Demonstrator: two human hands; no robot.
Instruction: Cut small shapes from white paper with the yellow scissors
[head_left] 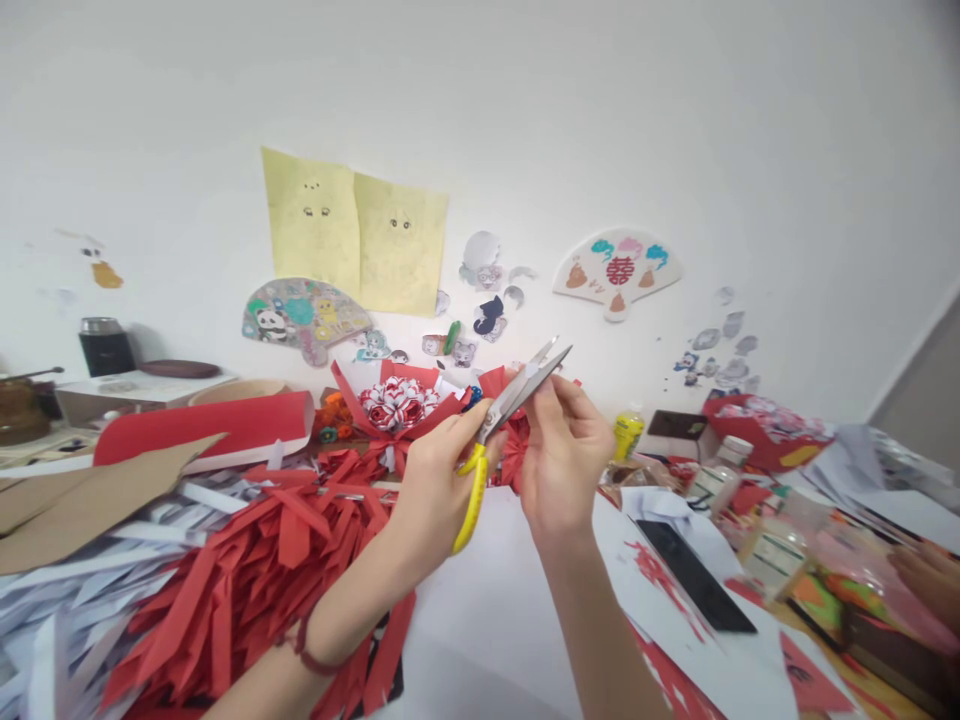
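Note:
My left hand grips a pair of scissors by its yellow handles, with the metal blades pointing up and to the right and slightly parted. Close behind the blades, my right hand is closed in a pinch, and what lies between its fingertips is hidden. Both hands are raised above a white sheet of paper. A heap of folded red paper strips lies to the left, beneath my left forearm. Past the hands stands a red-and-white paper flower bouquet.
White paper strips and brown cardboard lie at far left, near a red paper roll. On the right are a black phone-like slab, clear bottles and a yellow bottle. Another person's hand shows at the right edge.

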